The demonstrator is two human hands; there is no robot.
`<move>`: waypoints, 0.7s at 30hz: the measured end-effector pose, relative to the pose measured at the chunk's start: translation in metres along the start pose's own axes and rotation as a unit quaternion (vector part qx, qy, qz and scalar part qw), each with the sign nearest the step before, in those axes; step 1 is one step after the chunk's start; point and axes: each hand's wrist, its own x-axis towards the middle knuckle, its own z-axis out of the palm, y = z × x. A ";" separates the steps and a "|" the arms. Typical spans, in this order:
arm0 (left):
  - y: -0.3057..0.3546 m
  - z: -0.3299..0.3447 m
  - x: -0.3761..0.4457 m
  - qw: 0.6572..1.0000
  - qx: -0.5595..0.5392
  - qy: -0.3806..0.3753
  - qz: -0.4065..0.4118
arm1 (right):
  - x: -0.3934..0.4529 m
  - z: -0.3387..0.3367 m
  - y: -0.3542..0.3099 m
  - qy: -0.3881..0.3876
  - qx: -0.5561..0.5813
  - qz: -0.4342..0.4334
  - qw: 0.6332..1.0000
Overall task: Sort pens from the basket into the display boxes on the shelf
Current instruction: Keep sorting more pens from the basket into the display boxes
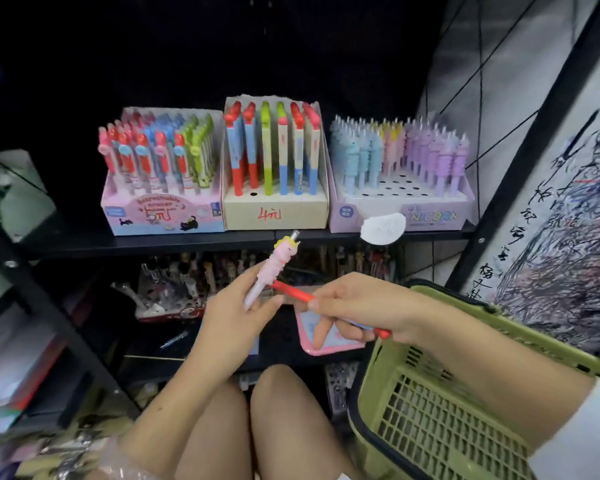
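1. both hands were busy: her left hand [234,308] pinched a pink unicorn pen [270,271] upright, her right hand [352,308] gripped a red pen [293,292] lying crosswise.
2. the green basket [440,420] hung on her right forearm.
3. to do it well, i judged, she should match the unicorn pen to the unicorn box [400,199] on the shelf [146,242] and seat it in a free hole.
4. the red pen looked right for the middle box [274,209].

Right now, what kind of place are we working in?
Most likely a stationery shop. Display boxes of novelty pens stand in a row on a black shelf, two with handwritten prices on the front, and a green shopping basket hangs on the person's right arm.
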 end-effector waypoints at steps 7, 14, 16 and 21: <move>-0.010 -0.023 0.006 0.994 0.081 0.077 0.009 | 0.015 -0.011 -0.035 -0.026 0.210 0.030 0.977; -0.009 -0.029 0.017 0.983 0.008 0.179 -0.031 | 0.028 -0.009 -0.055 0.037 0.365 -0.121 0.922; -0.009 -0.026 0.020 0.979 -0.040 0.192 -0.048 | 0.042 0.002 -0.062 0.084 0.332 -0.178 0.922; -0.001 -0.021 0.032 0.978 -0.094 0.180 -0.045 | 0.069 0.027 -0.080 0.231 0.080 -0.244 0.938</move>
